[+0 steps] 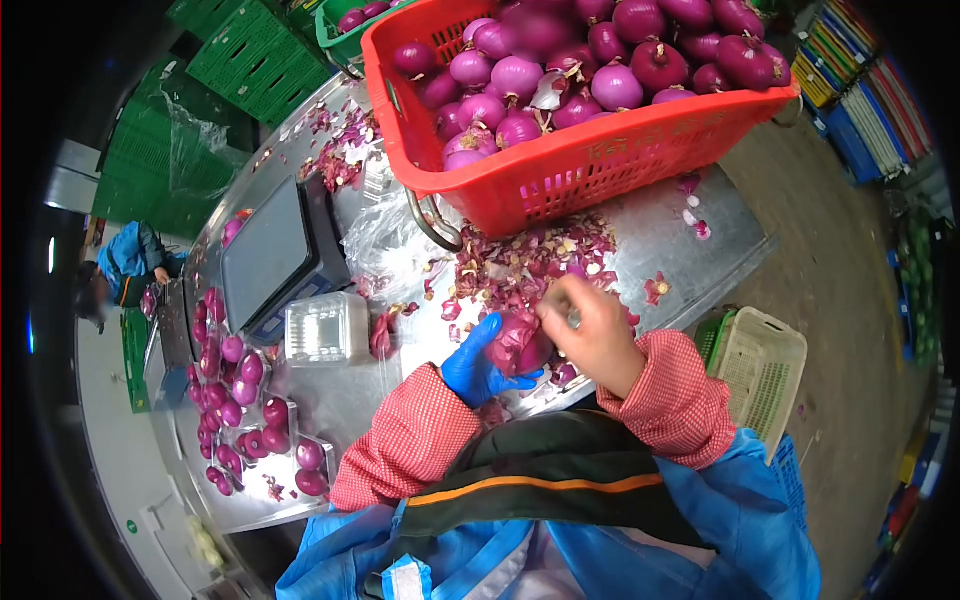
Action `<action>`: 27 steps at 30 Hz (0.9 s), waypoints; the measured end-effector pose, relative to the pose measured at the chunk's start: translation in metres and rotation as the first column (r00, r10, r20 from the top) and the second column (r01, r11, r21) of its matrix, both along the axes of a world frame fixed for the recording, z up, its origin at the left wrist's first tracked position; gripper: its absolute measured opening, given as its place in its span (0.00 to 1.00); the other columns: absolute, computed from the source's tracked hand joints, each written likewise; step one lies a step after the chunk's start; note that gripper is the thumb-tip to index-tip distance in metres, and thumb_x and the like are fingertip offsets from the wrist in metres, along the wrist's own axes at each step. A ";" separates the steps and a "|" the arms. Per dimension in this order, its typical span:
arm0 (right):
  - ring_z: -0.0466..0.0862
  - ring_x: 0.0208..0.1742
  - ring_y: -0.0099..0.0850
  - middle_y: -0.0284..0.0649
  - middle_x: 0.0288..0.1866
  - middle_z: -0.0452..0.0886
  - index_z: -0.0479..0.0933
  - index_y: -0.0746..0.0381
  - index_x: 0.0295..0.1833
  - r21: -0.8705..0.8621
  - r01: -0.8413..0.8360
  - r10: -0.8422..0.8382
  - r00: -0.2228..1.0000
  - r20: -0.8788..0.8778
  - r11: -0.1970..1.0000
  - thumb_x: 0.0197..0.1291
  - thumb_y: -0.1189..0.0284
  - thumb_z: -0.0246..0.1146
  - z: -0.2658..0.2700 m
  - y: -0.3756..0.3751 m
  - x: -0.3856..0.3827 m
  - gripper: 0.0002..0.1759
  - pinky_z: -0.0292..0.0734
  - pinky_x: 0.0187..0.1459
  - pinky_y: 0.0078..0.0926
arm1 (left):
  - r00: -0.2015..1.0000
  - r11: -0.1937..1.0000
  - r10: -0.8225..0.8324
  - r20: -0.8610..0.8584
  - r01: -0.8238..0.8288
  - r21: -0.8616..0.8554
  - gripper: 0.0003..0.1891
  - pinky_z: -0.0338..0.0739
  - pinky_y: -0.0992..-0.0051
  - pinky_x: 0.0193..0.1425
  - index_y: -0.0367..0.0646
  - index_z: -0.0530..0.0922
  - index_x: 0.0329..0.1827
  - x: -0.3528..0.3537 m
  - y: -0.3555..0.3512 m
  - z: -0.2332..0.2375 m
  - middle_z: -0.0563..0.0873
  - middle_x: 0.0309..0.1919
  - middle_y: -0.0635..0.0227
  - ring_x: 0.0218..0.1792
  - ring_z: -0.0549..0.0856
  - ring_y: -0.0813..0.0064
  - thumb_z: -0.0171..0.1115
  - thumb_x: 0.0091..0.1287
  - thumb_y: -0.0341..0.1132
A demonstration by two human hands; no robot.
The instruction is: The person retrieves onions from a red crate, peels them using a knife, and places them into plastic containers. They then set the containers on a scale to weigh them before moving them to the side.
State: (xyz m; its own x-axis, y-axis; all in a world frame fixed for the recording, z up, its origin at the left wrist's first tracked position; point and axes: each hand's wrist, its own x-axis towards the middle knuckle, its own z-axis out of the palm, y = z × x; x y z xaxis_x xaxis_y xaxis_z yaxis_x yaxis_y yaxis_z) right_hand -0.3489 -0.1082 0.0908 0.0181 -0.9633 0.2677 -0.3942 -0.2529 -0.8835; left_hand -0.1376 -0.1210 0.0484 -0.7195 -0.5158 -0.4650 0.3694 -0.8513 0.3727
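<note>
A red onion (520, 345) with loose papery skin rests in my left hand (474, 364), which wears a blue glove and is closed around it from the left and below. My bare right hand (594, 328) is at the onion's upper right side, thumb and fingers drawn together in a pinch. The curled fingers hide what lies between their tips. Beneath and beyond both hands, a heap of dry onion skins (520, 262) is spread over the metal table (672, 240).
A red crate (620, 150) of onions stands at the table's far side. To the left are a scale (275, 240), a clear plastic box (326, 330), crumpled plastic film (390, 235) and packed onions (232, 400). A pale basket (765, 365) sits right. Another person (132, 262) is far left.
</note>
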 end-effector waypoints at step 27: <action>0.84 0.39 0.43 0.42 0.40 0.82 0.77 0.61 0.48 -0.055 0.147 -0.156 0.958 -0.240 0.988 0.57 0.71 0.67 0.001 0.021 -0.027 0.13 0.78 0.38 0.37 | 0.915 0.885 0.345 0.209 -0.243 -0.397 0.39 0.76 0.64 0.66 0.40 0.65 0.72 -0.014 0.001 0.006 0.76 0.62 0.61 0.61 0.78 0.65 0.75 0.56 0.33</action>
